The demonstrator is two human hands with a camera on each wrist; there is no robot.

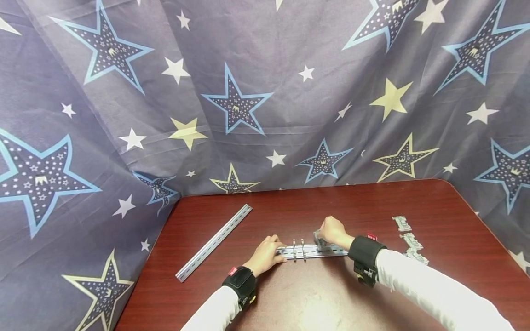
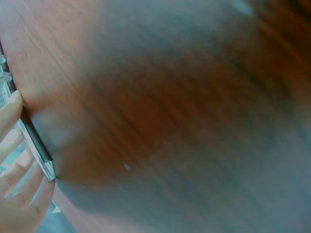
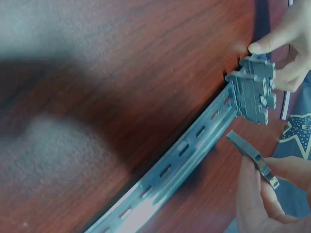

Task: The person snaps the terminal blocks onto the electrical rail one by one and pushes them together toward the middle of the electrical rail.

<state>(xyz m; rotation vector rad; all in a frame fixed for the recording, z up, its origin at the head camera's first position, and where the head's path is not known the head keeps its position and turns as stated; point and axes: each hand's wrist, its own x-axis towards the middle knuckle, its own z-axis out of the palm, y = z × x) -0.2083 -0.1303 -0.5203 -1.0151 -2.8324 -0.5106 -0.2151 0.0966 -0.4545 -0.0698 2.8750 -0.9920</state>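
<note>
A slotted metal DIN rail [image 1: 335, 251] lies across the table in front of the person. The left hand [image 1: 263, 255] grips its left end, with the thumb on the near side and the fingers on the far side, as the left wrist view shows. Two grey terminal blocks [image 3: 250, 94] stand side by side on the rail, close to the left hand. Between thumb and fingers, the right hand [image 1: 333, 231] pinches another thin grey terminal block [image 3: 253, 155]. In the right wrist view this block is tilted beside the rail, apart from the two mounted ones.
A second slotted rail [image 1: 213, 243] lies slanted on the left part of the reddish-brown table [image 1: 290, 209]. Several loose grey terminal blocks [image 1: 411, 241] lie in a row to the right, beyond the right wrist. A star-patterned cloth [image 1: 248, 151] hangs behind the table.
</note>
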